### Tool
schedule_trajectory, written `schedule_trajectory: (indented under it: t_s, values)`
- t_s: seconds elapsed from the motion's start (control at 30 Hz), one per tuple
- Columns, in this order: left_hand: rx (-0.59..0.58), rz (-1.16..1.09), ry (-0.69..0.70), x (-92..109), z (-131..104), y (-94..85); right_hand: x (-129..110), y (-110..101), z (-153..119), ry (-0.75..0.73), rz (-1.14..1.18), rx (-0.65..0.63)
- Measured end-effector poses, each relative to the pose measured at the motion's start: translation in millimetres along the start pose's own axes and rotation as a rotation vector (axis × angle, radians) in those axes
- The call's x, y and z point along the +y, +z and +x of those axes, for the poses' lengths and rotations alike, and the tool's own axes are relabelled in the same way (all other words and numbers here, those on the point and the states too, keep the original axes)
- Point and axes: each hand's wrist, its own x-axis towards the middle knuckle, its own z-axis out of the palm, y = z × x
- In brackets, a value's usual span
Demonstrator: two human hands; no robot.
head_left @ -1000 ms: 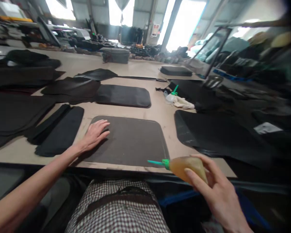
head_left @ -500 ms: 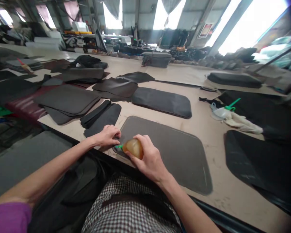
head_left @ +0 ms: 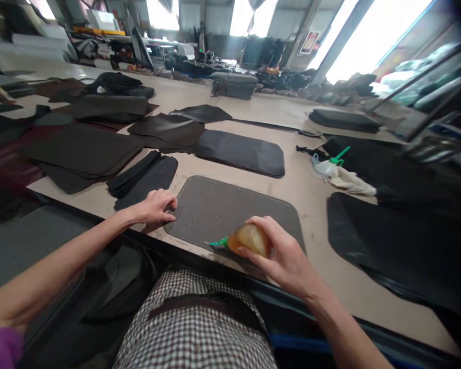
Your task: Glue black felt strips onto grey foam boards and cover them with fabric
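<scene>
A dark grey panel [head_left: 215,210] with rounded corners lies flat on the pale table [head_left: 313,220] in front of me. My right hand [head_left: 284,253] is wrapped round an amber squeeze bottle [head_left: 249,240], tilted on its side. The bottle's green nozzle points left, over the panel's near edge. At the panel's left edge rests my left hand [head_left: 157,207], its fingers curled, the thumb and fingertips a little apart, with nothing visible between them.
Dark pieces [head_left: 146,179] lie left of the panel, and a black stack [head_left: 240,152] sits behind it. On the right are a white bottle with a green nozzle [head_left: 325,166], a pale cloth [head_left: 351,182] and a large black sheet [head_left: 388,241].
My right hand has moved right along the panel's near edge with the amber bottle, away from my left hand. My left hand stays near the left corner. The whole view has shifted.
</scene>
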Motion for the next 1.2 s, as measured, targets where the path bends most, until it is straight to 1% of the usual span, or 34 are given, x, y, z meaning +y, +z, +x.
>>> schedule_trajectory:
  t_s: [0.13,0.23,0.33,0.47,0.6,0.7,0.77,0.97,1.0,1.07,1.2]
  values:
    - [0.007,-0.004,0.01,-5.3,2.3,2.0,22.0,-29.5,-41.2,0.116,-0.064,0.039]
    - [0.014,-0.008,0.016,-9.6,3.3,3.4,39.5,-48.6,-74.1,0.21,-0.076,0.103]
    - [-0.009,0.003,0.022,-12.6,3.9,3.8,54.8,-64.8,-108.3,0.31,-0.061,0.166]
    - [-0.053,0.022,0.0,-11.9,4.1,3.1,70.2,-81.5,-150.0,0.47,0.021,0.249]
    - [-0.048,0.032,-0.022,-10.0,3.5,4.1,83.0,-90.3,-178.6,0.606,0.114,0.362]
    - [-0.047,0.046,-0.025,-12.9,3.0,7.0,88.9,-89.7,-190.6,0.686,0.141,0.485]
    - [-0.046,0.042,-0.027,-17.0,3.1,9.6,89.6,-84.7,-195.8,0.732,0.185,0.558]
    - [-0.051,0.05,-0.046,-28.6,6.2,15.6,87.3,-55.6,-211.4,0.814,0.401,0.737]
    - [-0.049,0.056,-0.047,-29.4,7.1,16.1,87.0,-51.0,-213.5,0.829,0.442,0.753]
    - [-0.053,0.063,-0.045,-30.1,8.8,16.6,85.5,-43.7,-214.8,0.851,0.495,0.745]
    - [-0.068,0.061,-0.036,-29.0,10.0,16.5,79.0,-35.4,-205.0,0.835,0.481,0.712]
